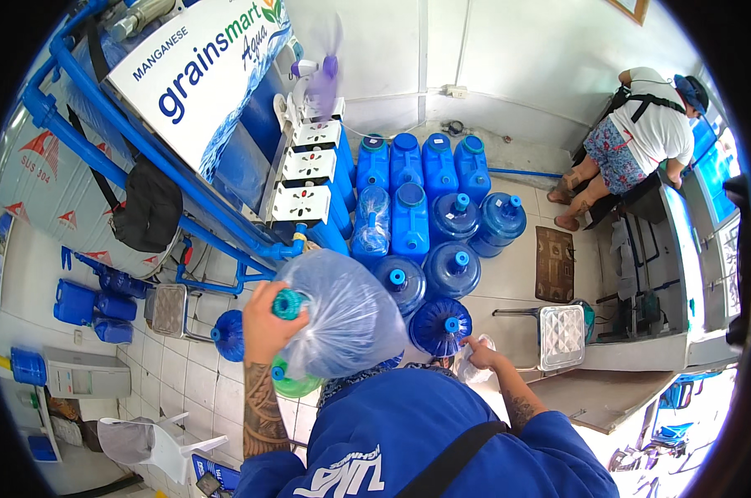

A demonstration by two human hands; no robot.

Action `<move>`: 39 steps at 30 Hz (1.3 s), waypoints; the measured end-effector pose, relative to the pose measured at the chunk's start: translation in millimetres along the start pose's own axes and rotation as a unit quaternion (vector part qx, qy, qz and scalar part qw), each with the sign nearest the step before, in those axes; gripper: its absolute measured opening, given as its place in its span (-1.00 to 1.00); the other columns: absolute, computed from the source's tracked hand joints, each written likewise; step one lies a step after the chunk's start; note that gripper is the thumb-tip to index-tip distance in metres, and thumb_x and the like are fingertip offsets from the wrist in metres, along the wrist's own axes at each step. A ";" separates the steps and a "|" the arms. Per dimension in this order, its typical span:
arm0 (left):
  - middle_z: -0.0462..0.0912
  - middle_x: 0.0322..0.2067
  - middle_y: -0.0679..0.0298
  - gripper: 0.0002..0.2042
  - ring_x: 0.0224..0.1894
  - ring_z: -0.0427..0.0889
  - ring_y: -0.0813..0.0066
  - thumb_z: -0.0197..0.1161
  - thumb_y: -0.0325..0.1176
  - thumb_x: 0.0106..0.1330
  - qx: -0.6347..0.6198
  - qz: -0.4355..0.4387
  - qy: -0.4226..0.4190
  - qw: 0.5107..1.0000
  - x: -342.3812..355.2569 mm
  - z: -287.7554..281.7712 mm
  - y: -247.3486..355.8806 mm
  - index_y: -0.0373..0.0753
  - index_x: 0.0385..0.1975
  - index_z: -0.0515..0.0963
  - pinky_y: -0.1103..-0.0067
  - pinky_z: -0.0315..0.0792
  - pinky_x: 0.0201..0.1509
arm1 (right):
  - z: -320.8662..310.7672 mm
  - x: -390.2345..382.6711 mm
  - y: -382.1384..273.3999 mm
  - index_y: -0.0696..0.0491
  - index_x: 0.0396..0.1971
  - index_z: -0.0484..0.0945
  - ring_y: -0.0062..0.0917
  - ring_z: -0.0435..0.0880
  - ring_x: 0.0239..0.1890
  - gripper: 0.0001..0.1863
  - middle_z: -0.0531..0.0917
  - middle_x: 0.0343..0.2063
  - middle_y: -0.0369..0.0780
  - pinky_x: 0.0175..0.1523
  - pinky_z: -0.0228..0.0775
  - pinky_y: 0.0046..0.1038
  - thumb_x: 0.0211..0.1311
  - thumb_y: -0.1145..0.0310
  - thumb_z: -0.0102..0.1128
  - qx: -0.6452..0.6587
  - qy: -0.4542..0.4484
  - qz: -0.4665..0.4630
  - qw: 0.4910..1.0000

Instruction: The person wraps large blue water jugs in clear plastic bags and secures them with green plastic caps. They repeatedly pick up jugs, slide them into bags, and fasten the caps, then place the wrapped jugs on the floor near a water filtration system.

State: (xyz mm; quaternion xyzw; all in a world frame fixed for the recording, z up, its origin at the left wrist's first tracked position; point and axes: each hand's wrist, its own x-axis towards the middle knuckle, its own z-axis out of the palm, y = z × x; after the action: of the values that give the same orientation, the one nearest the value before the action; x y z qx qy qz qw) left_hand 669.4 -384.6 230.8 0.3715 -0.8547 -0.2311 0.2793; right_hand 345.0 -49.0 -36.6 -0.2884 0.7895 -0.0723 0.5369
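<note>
My left hand (pixel 269 322) is closed around the teal-capped neck of a large water jug (pixel 351 311), which is wrapped in clear plastic and tilted in front of my body. To the right, my right hand (pixel 485 355) reaches low, index finger extended toward a dark blue round jug (pixel 435 336) with a light blue cap. A crumpled clear plastic bag (pixel 475 372) hangs at that hand, its fingers seemingly curled on it. A green-tinted jug (pixel 297 383) shows partly below the wrapped jug, which hides much of it.
Several blue rectangular containers (pixel 409 224) and round jugs (pixel 453 270) stand grouped ahead on the tiled floor. Blue pipes (pixel 164 203) and a steel tank (pixel 48 178) line the left. A metal-topped stool (pixel 561 336) is at right; a person (pixel 641 124) bends over a counter at far right.
</note>
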 end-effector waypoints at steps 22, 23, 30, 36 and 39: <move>0.45 -0.27 0.09 -0.51 -0.20 0.53 0.09 0.54 -0.18 -0.11 -0.086 0.063 -0.024 0.994 62.3 176.5 32.7 -0.30 -0.22 0.54 0.32 0.44 -0.14 | -48.5 22.3 -90.3 0.14 -0.01 0.40 0.11 0.43 0.05 -0.62 0.44 -0.07 0.21 0.21 0.27 -0.14 0.13 0.42 0.03 0.129 0.357 -0.174 0.909; 0.44 -0.25 0.10 -0.50 -0.19 0.53 0.10 0.55 -0.17 -0.11 -0.093 0.057 -0.027 0.994 61.1 178.6 34.5 -0.29 -0.21 0.53 0.32 0.44 -0.14 | -53.5 20.0 -100.2 0.13 0.02 0.36 0.09 0.40 0.08 -0.58 0.40 -0.04 0.20 0.24 0.24 -0.15 0.13 0.40 0.06 0.132 0.347 -0.182 0.911; 0.42 -0.18 0.14 -0.42 -0.17 0.54 0.14 0.54 -0.05 -0.02 -0.118 0.057 -0.020 0.991 57.5 190.7 34.5 -0.24 -0.09 0.46 0.33 0.46 -0.12 | -74.6 -20.6 -177.1 0.16 0.09 0.23 0.07 0.29 0.18 -0.24 0.25 0.06 0.16 0.30 0.17 -0.12 -0.07 0.13 0.39 0.082 0.245 -0.197 0.946; 0.43 -0.18 0.18 -0.48 -0.22 0.51 0.38 0.46 -0.08 0.14 -0.244 -0.003 -0.056 0.968 53.2 211.7 7.8 -0.28 -0.05 0.44 0.50 0.46 -0.15 | -74.8 -30.3 -242.0 -0.01 0.19 0.31 0.02 0.47 0.07 -0.18 0.36 0.02 0.07 0.12 0.39 -0.13 -0.15 0.19 0.48 0.016 0.371 -0.333 0.867; 0.47 -0.25 0.19 -0.51 -0.27 0.49 0.50 0.42 -0.08 0.18 -0.323 -0.020 -0.077 0.943 51.6 216.1 -1.0 -0.29 -0.06 0.44 0.56 0.44 -0.19 | -78.9 -19.4 -267.0 -0.18 0.22 0.36 -0.02 0.55 0.01 -0.17 0.43 0.00 0.01 0.00 0.47 -0.13 -0.20 0.25 0.46 -0.013 0.371 -0.281 0.885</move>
State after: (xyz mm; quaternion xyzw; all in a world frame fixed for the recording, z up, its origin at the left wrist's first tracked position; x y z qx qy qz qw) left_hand 500.4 -384.1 86.7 0.2597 -0.7452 -0.5284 0.3132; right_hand 380.6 -273.9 124.8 -0.4569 0.8180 -0.3113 0.1586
